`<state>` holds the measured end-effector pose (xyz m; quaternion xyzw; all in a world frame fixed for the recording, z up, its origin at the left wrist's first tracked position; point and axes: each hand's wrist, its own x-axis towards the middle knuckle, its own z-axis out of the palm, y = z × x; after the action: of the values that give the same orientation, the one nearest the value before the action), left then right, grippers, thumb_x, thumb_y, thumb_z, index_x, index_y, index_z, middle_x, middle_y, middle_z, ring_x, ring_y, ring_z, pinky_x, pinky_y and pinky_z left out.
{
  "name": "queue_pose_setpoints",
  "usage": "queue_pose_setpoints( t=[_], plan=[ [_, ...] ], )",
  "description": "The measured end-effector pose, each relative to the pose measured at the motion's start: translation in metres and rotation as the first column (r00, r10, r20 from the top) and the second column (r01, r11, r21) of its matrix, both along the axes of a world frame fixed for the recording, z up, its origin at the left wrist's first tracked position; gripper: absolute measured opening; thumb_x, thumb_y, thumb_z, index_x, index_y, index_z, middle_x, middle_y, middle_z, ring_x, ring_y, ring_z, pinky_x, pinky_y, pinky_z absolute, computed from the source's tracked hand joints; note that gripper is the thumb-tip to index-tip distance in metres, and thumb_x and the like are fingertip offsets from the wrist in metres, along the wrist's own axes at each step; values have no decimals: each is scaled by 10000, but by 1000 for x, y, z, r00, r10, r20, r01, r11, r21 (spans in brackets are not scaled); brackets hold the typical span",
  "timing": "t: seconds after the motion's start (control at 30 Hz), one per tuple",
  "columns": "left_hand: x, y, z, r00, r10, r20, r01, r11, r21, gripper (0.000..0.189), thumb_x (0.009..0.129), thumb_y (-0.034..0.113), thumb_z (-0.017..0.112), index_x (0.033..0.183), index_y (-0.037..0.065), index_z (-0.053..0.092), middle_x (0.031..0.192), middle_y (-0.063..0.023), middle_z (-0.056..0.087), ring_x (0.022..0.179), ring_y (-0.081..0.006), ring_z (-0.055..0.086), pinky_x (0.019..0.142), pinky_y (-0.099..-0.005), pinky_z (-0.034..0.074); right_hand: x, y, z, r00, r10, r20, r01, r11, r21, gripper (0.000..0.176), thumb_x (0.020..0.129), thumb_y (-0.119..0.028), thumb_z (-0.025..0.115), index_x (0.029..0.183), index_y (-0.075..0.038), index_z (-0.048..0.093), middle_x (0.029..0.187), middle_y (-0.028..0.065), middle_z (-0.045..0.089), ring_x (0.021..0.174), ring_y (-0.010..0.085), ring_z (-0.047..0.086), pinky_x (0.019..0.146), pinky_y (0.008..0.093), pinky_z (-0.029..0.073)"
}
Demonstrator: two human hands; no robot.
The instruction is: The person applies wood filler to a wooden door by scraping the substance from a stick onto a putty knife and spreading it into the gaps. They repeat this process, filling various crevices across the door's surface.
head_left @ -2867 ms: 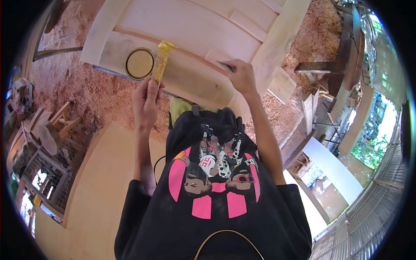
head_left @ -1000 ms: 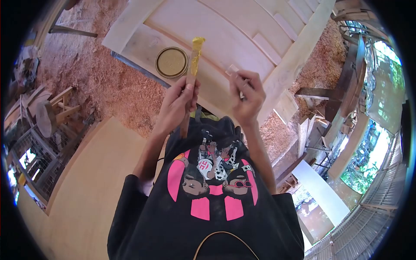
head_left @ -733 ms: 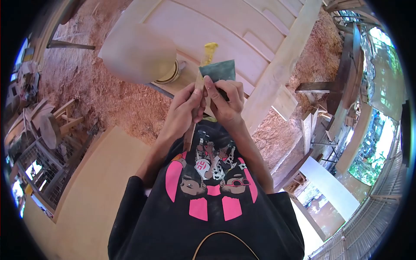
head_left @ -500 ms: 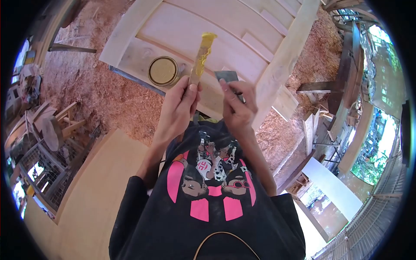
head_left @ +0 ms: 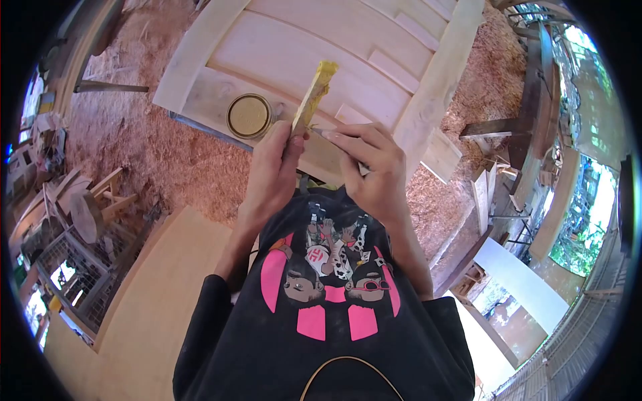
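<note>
My left hand (head_left: 273,170) is closed around the lower end of a flat wooden stick (head_left: 313,97), which points up and away from me. Yellow paste coats the stick's far end and its right edge. In my right hand (head_left: 378,164) is a flat metal scraper (head_left: 321,133), seen nearly edge-on. Its blade tip is at the stick's right edge, just above my left fingers, with a little yellow paste there. A round open tin (head_left: 249,115) stands left of the stick, on the pale wooden panelled door (head_left: 221,87).
Wood shavings (head_left: 160,147) cover the floor around the door. A broad plywood sheet (head_left: 167,281) lies at lower left, near a wire-mesh frame (head_left: 80,267). Dark timber (head_left: 528,134) and a white board (head_left: 525,287) are on the right. Small wood strips (head_left: 394,70) lie on the door.
The scraper has turned from blade-face view to edge-on and moved left to the stick. My right hand has rotated with it. The stick's tip has shifted slightly down and right.
</note>
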<state>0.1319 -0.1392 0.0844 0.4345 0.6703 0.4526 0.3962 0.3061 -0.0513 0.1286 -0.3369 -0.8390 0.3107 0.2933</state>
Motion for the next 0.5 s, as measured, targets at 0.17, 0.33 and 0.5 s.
queue_pose_setpoints(
  t=[0.17, 0.33, 0.5],
  plan=[
    [-19, -5, 6, 924, -26, 381, 65, 994, -88, 294, 1120, 254, 465, 999, 22, 601, 707, -7, 511, 573, -85, 469, 530, -245, 369, 23, 20, 15, 941, -150, -305, 7, 906, -424, 312, 880, 90, 630, 1160, 20, 751, 1132, 132, 740, 1005, 207, 713, 873, 311, 569],
    [-28, -14, -16, 774, -118, 622, 112, 993, 48, 459, 1126, 424, 429, 956, 28, 585, 666, 41, 464, 495, -20, 367, 449, -199, 270, 24, 26, 33, 894, -196, -404, -49, 851, -523, 269, 916, 104, 608, 1158, 99, 726, 1175, 163, 733, 1017, 167, 702, 891, 255, 543],
    [-28, -13, -15, 713, -165, 682, 109, 986, 124, 483, 1117, 455, 446, 938, 25, 576, 657, 34, 478, 494, -20, 379, 445, -200, 275, 14, 20, 39, 920, -191, -343, 16, 892, -452, 268, 918, 93, 615, 1162, 93, 727, 1180, 158, 734, 1003, 151, 698, 864, 248, 545]
  ],
)
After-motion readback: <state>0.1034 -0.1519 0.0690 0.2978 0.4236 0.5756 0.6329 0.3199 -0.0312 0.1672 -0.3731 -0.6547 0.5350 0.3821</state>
